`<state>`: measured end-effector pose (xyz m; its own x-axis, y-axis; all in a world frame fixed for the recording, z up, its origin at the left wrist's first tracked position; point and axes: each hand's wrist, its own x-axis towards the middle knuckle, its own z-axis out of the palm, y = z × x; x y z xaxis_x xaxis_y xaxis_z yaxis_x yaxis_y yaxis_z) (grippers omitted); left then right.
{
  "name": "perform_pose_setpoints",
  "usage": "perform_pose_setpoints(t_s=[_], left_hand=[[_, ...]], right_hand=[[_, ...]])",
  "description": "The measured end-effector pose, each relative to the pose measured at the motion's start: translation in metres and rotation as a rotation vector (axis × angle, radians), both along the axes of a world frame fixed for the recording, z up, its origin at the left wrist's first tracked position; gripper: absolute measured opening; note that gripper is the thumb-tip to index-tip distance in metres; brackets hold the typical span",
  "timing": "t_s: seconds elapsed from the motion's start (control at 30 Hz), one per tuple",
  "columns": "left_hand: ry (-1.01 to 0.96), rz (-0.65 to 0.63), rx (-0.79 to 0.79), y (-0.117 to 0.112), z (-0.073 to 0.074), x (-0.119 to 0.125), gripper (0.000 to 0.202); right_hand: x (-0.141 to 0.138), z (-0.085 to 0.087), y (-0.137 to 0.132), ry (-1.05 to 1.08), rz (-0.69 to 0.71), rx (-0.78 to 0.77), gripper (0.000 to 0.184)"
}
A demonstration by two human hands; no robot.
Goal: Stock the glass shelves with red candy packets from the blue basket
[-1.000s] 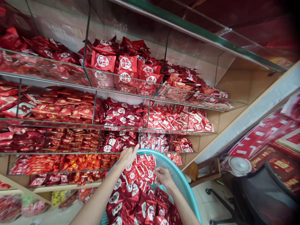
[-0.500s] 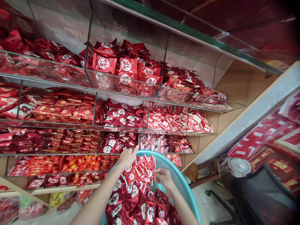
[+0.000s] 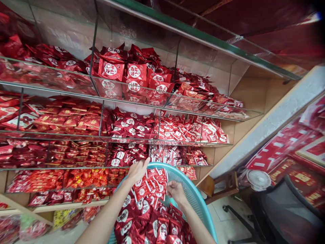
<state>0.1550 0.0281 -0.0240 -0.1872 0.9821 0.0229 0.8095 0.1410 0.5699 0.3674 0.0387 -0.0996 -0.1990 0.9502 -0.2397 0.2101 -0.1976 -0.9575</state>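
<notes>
While dark red packets [image 3: 142, 222] crowd the teal basin's [image 3: 177, 171] near side — seemingly far from emptied — the left hand [image 3: 137, 170] lies spread and the right hand [image 3: 176, 191] curls, grip unclear, on small red packets [image 3: 152, 185] at its far rim, glass shelves [image 3: 248, 113] beyond already heaped.

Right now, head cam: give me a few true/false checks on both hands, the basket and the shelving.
1. The left hand is at the far rim of the teal basket. True.
2. The basket is empty. False: it is heaped with red packets.
3. The right hand is inside the basket, at the small red-and-white packets. True.
4. The shelving is solid wood with closed fronts. False: these are glass shelves with glass dividers, and the packets show through.
5. A black chair stands at lower left. False: the black chair is at lower right.
</notes>
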Motion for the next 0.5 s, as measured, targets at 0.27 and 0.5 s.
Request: perform_pose_setpoints(t_s=[0.27,0.5], left_hand=[[0.023,0.012,-0.005,0.0,-0.001,0.0,0.075],[0.001,0.004,0.021,-0.001,-0.003,0.0,0.074]], right_hand=[[0.0,0.0,-0.001,-0.041,-0.033,-0.014,0.024],[0.013,0.026,0.008,-0.256,0.01,0.157,0.028]])
